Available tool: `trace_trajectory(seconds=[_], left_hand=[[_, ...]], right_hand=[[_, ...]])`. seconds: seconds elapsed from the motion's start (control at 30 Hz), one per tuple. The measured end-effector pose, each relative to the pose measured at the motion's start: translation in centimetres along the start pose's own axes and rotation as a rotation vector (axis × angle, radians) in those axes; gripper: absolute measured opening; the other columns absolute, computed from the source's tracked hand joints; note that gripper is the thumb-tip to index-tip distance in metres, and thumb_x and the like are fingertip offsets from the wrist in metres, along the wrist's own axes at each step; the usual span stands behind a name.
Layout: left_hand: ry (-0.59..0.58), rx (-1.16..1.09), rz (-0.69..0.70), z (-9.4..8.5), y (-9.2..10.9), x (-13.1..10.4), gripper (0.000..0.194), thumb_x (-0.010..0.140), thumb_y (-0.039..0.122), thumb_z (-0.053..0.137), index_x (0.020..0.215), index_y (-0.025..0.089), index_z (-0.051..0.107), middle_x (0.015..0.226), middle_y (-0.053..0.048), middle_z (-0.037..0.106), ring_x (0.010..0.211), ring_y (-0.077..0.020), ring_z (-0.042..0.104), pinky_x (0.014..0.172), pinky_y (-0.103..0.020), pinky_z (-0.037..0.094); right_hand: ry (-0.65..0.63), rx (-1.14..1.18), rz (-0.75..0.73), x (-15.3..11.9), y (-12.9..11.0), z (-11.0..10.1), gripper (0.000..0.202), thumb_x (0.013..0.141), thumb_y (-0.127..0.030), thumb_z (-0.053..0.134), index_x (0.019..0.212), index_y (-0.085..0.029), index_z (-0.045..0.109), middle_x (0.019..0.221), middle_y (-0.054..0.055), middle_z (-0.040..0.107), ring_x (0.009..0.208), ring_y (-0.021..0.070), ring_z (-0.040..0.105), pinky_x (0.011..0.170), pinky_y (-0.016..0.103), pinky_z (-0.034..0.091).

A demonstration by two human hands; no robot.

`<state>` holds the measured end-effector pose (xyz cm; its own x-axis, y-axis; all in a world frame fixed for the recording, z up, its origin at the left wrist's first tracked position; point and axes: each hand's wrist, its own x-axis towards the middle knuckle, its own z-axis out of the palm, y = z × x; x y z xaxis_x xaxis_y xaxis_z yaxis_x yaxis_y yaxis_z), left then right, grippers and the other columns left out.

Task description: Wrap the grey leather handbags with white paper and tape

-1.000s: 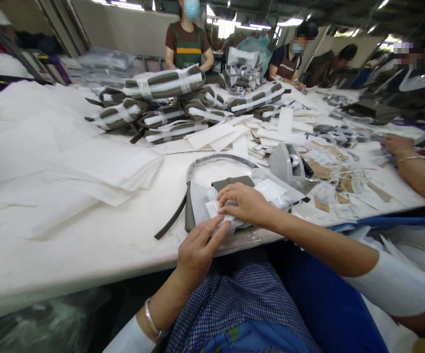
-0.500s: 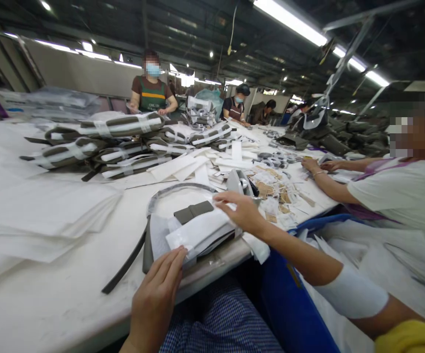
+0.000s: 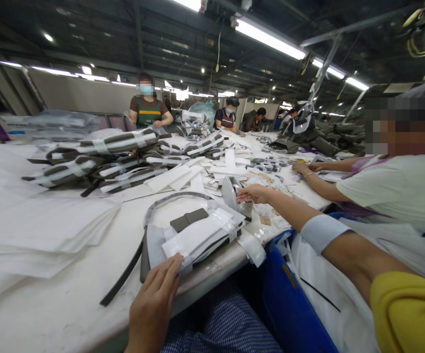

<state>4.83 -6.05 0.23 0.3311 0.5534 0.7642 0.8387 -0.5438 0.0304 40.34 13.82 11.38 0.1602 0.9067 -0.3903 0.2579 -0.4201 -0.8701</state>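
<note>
A dark grey-green bag (image 3: 144, 264) lies near the table's front edge, partly wrapped in white sheeting (image 3: 197, 235) with clear tape across it. Its flat dark strap (image 3: 124, 274) trails to the left, and a wrapped handle (image 3: 175, 195) arches behind it. My left hand (image 3: 153, 299) rests on the bag's near left corner, fingers stretched out over the wrapping, thumb hidden. Beyond the bag's right end, my right hand (image 3: 254, 193) is at a grey tape dispenser (image 3: 230, 191), fingers drawn together against it. Whatever is between those fingertips is too small to make out.
Bundled bags (image 3: 124, 142) are piled at the back left, beside stacked white sheets (image 3: 43, 220). White strips (image 3: 183, 176) lie mid-table. A blue bin (image 3: 289, 299) stands below the edge at right. A co-worker (image 3: 392, 186) sits to the right; others work across the table.
My right hand has left the bag's right end and moved away from me to the tape dispenser. My left hand stays on the bag. The camera view has shifted slightly.
</note>
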Motion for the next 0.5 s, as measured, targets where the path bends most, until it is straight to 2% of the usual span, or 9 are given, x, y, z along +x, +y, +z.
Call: trace_trajectory(seconds=[0.13, 0.23, 0.4, 0.5], left_hand=[[0.002, 0.005, 0.005, 0.1, -0.1, 0.0, 0.034, 0.1, 0.017, 0.044, 0.132, 0.015, 0.057, 0.12, -0.003, 0.07, 0.107, -0.0191, 0.064, 0.097, -0.03, 0.046], [0.012, 0.005, 0.019, 0.1, -0.2, 0.0, 0.034, 0.1, 0.017, 0.044, 0.131, 0.016, 0.057, 0.12, -0.003, 0.07, 0.106, -0.0189, 0.064, 0.096, -0.03, 0.046], [0.01, -0.01, 0.019, 0.0, -0.3, 0.1, 0.034, 0.1, 0.019, 0.044, 0.132, 0.016, 0.057, 0.12, -0.004, 0.07, 0.107, -0.019, 0.064, 0.097, -0.029, 0.045], [0.006, -0.026, 0.01, -0.1, -0.2, 0.2, 0.035, 0.099, 0.018, 0.046, 0.133, 0.016, 0.056, 0.12, -0.004, 0.07, 0.108, -0.0195, 0.064, 0.098, -0.03, 0.045]], right_hand=[[-0.053, 0.163, 0.016, -0.6, -0.6, -0.3, 0.016, 0.096, -0.016, 0.056, 0.085, -0.007, 0.063, 0.075, 0.014, 0.073, 0.063, 0.0133, 0.071, 0.06, 0.019, 0.059], [-0.043, 0.278, -0.042, -2.3, -1.1, -0.8, 0.017, 0.098, -0.019, 0.053, 0.087, -0.01, 0.062, 0.083, 0.012, 0.073, 0.07, 0.0129, 0.072, 0.072, 0.022, 0.061], [-0.007, 0.373, -0.135, -7.8, -1.2, -2.0, 0.02, 0.097, -0.028, 0.056, 0.091, -0.012, 0.067, 0.094, 0.013, 0.075, 0.08, 0.0148, 0.073, 0.079, 0.024, 0.062], [0.003, 0.389, -0.157, -11.2, 0.8, -1.7, 0.017, 0.092, -0.027, 0.064, 0.094, -0.012, 0.07, 0.101, 0.014, 0.075, 0.086, 0.0182, 0.073, 0.082, 0.028, 0.062]])
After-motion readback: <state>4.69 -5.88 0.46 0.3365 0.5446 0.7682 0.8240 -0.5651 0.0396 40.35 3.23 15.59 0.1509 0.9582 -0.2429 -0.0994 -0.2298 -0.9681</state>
